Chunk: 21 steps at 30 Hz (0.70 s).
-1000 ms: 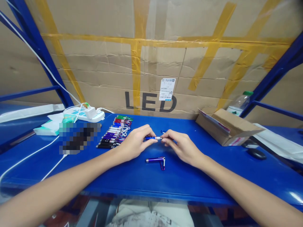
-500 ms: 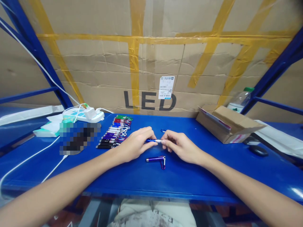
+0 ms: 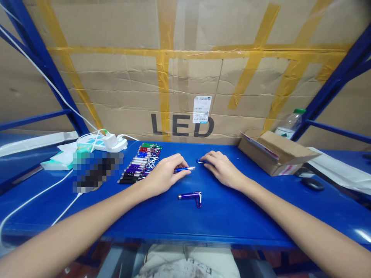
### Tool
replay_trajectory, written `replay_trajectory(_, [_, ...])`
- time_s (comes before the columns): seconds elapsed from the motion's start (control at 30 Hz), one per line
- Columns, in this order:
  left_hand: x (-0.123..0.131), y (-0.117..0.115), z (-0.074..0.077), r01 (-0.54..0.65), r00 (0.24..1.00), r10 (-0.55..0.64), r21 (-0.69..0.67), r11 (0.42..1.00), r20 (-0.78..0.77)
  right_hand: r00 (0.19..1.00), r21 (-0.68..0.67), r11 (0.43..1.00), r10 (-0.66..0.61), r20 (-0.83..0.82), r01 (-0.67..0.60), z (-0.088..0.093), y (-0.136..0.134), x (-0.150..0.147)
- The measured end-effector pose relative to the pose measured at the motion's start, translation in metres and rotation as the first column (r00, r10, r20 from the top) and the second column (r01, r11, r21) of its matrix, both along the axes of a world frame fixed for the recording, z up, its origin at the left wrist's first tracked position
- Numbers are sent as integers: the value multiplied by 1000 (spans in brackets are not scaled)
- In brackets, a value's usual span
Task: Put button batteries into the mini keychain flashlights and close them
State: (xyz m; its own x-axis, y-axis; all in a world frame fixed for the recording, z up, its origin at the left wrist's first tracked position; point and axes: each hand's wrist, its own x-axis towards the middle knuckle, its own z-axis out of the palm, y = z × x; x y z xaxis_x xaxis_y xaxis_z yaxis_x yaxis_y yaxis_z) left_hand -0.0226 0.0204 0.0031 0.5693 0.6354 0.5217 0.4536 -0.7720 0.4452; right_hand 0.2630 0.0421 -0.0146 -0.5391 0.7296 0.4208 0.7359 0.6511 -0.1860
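My left hand (image 3: 166,173) pinches a slim blue mini flashlight (image 3: 182,169), its silver end pointing right. My right hand (image 3: 223,166) has its fingertips and thumb on the right end of a small blue carabiner (image 3: 199,161), which lies on the table. Part of that clip is hidden under the fingers. Nearer the front edge, a purple mini flashlight (image 3: 188,195) with a purple carabiner attached lies apart from both hands. Left of my left hand is a row of similar flashlights (image 3: 139,162) in green, red, blue, silver, purple and black, with clips on their right ends.
On the blue table (image 3: 232,220), a power strip (image 3: 118,146) with white cables and a tissue pack (image 3: 58,160) stand left, beside a blurred patch. To the right are an open cardboard box (image 3: 278,152), a black mouse (image 3: 312,184) and a bottle (image 3: 290,123). Cardboard backs the table.
My right hand has let go of the flashlight's silver end and moved up and right to the blue carabiner. My left hand keeps the flashlight, slightly further left.
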Motion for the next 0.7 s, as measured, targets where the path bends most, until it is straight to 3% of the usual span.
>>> replay_trajectory(0.1, [0,0,0,-11,1000,11,0,1000,-22,996,-26,1000,-13,83,15,-5,4,1])
replay_trajectory(0.4, [1,-6,3,-18,994,20,25,1000,-110,997,-82,995,-54,61,59,-2,-3,-2])
replay_trajectory(0.7, [0,-3,-1,-45,989,52,55,997,-141,978,-215,977,-27,-207,-19,0,-10,-9])
